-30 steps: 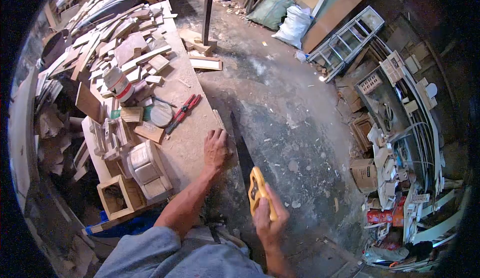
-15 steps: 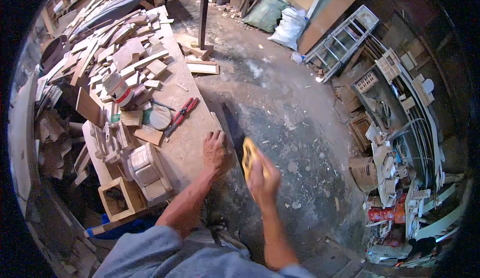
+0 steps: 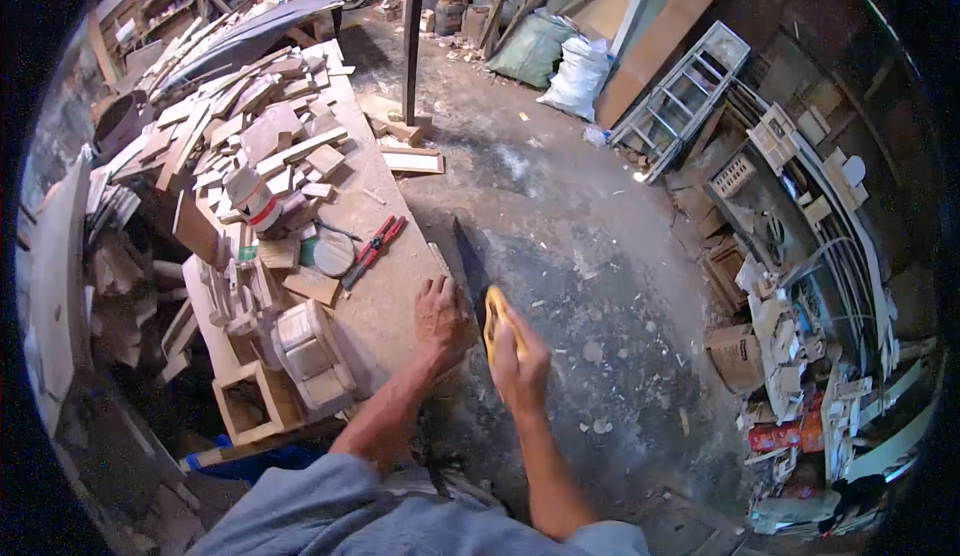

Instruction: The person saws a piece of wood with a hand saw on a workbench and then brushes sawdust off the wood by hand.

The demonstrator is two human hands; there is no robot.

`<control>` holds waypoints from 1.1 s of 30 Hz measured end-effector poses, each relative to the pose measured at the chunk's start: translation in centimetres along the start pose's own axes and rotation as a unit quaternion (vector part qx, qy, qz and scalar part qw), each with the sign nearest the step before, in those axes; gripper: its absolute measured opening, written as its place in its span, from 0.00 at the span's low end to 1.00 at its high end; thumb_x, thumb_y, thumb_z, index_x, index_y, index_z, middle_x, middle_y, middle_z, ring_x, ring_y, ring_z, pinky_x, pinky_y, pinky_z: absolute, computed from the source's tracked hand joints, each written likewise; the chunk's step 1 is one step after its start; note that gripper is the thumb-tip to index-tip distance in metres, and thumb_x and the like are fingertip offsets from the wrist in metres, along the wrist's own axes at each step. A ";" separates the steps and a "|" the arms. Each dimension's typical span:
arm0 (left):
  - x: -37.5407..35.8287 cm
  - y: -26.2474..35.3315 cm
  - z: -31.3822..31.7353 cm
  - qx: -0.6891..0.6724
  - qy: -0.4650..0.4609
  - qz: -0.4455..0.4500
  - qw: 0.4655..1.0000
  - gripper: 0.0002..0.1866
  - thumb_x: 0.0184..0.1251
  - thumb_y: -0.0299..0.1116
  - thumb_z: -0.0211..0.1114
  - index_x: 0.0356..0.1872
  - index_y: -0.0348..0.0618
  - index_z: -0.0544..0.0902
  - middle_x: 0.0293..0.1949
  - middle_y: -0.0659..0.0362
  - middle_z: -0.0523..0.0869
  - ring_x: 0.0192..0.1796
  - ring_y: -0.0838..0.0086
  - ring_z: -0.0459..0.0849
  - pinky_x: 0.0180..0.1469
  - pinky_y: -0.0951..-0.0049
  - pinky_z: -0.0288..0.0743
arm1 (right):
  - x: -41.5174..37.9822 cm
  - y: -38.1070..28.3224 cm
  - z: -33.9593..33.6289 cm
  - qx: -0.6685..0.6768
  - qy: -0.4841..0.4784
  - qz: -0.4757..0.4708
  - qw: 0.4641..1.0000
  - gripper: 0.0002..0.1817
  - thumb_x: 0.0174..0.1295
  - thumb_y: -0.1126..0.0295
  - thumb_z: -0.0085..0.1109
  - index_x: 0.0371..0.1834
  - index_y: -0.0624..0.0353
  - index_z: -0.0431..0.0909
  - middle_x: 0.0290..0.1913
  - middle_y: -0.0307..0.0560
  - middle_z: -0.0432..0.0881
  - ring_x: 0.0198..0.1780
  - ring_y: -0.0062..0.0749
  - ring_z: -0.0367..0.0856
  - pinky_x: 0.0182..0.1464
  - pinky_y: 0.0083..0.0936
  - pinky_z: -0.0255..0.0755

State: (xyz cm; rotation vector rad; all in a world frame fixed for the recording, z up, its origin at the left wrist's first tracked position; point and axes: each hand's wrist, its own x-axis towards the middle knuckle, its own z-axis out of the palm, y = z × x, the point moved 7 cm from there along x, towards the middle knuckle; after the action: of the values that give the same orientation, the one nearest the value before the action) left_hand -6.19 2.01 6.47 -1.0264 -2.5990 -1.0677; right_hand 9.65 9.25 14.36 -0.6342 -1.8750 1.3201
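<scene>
My left hand (image 3: 441,318) presses down at the right edge of the wooden workbench (image 3: 385,301), its fingers curled over. A thin strip of wood (image 3: 438,256) shows just beyond the knuckles, along that edge; the rest lies under the hand. My right hand (image 3: 520,364) is closed around the yellow handle of a handsaw (image 3: 493,321), beside the bench edge. The saw's dark, narrow blade points away from me and is hard to make out against the floor. Red-handled pliers or cutters (image 3: 374,252) lie on the bench beyond my left hand, near a round pale disc (image 3: 334,254).
Wooden box frames (image 3: 250,403) and a block-like wooden piece (image 3: 312,348) stand left of my arm. Behind them are a white-and-red container (image 3: 252,199) and heaped offcuts (image 3: 270,136). A dark post (image 3: 412,46) rises past the bench. Shelving with scraps and a cardboard box (image 3: 735,358) lines the right.
The view has shifted slightly, so the bench appears lower and further right. My right hand with the saw has moved slightly forward, toward the bench edge. My left hand stays in place on the bench.
</scene>
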 end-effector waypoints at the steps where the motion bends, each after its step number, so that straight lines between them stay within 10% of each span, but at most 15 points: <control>1: 0.1 -0.2 0.2 -0.001 0.008 -0.005 1.000 0.11 0.57 0.32 0.65 0.40 0.40 0.79 0.43 0.51 0.82 0.52 0.53 0.77 0.55 0.55 0.73 | -1.6 -1.8 -1.4 -0.031 0.021 -0.083 0.996 0.20 0.77 0.65 0.51 0.62 0.68 0.80 0.29 0.41 0.83 0.20 0.14 0.72 0.22 0.17 0.66; 11: -0.1 -0.3 0.5 -0.005 -0.008 -0.011 1.000 0.16 0.51 0.30 0.68 0.43 0.40 0.79 0.47 0.53 0.81 0.54 0.53 0.77 0.55 0.55 0.72 | 1.2 3.8 1.2 0.017 -0.013 0.072 0.997 0.20 0.77 0.62 0.53 0.64 0.64 0.79 0.30 0.39 0.81 0.19 0.13 0.70 0.19 0.16 0.64; 17: -0.2 -1.4 1.5 0.010 0.011 0.004 1.000 0.12 0.56 0.31 0.64 0.41 0.40 0.79 0.45 0.53 0.81 0.54 0.54 0.77 0.55 0.56 0.72 | -8.0 -4.0 -4.6 0.066 0.000 0.138 0.988 0.20 0.78 0.63 0.53 0.64 0.65 0.79 0.38 0.41 0.85 0.21 0.13 0.71 0.21 0.14 0.66; 23: -0.2 -0.3 0.5 0.010 -0.004 -0.014 1.000 0.11 0.57 0.32 0.63 0.41 0.42 0.80 0.45 0.53 0.81 0.53 0.56 0.77 0.54 0.57 0.72 | 1.0 2.6 1.5 0.041 -0.001 0.064 0.997 0.20 0.78 0.59 0.53 0.59 0.65 0.81 0.25 0.33 0.74 0.18 0.14 0.67 0.19 0.17 0.62; 28: 0.0 -1.2 1.1 0.019 0.015 -0.012 1.000 0.10 0.59 0.32 0.63 0.41 0.41 0.80 0.44 0.53 0.81 0.53 0.56 0.78 0.54 0.57 0.72 | -8.4 -4.4 -3.8 0.035 0.026 0.145 0.988 0.19 0.78 0.64 0.52 0.61 0.64 0.81 0.26 0.35 0.77 0.18 0.13 0.68 0.19 0.17 0.63; 33: 0.0 -0.5 0.8 0.016 0.020 0.002 1.000 0.10 0.60 0.32 0.64 0.41 0.40 0.80 0.45 0.52 0.81 0.53 0.56 0.78 0.54 0.57 0.72 | 0.4 0.4 0.2 -0.030 -0.035 0.054 0.997 0.19 0.77 0.65 0.52 0.61 0.68 0.80 0.34 0.42 0.81 0.28 0.22 0.75 0.30 0.20 0.68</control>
State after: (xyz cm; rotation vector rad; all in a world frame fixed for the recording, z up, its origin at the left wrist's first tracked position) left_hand -6.43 2.28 5.54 -0.9908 -2.5735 -1.0306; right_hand 9.21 9.62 14.04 -0.7386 -1.9675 1.3747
